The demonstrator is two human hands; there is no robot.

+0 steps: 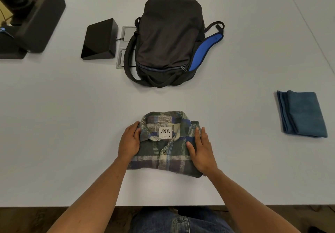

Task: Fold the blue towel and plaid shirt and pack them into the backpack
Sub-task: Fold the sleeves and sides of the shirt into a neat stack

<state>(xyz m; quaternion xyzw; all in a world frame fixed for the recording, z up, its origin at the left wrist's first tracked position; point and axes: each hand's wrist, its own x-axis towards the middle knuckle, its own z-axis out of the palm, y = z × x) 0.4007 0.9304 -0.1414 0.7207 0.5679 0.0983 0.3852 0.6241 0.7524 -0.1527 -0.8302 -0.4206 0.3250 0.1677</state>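
My left hand (129, 142) and right hand (202, 150) lie flat, fingers straight, on either side of the folded shirt (165, 146), collar up, near my edge of the table (63, 124). The towel (302, 114) sits folded well off to my right. Beyond the shirt, the backpack (168, 40) lies flat, its zip apparently closed. Folding looks done; by my reckoning, opening the bag and packing both pieces is what remains.

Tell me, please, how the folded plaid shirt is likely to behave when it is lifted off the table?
The plaid shirt is soft cloth, so it will probably sag and could unfold unless supported from both sides. It looks light, and unlikely to slide on its own.
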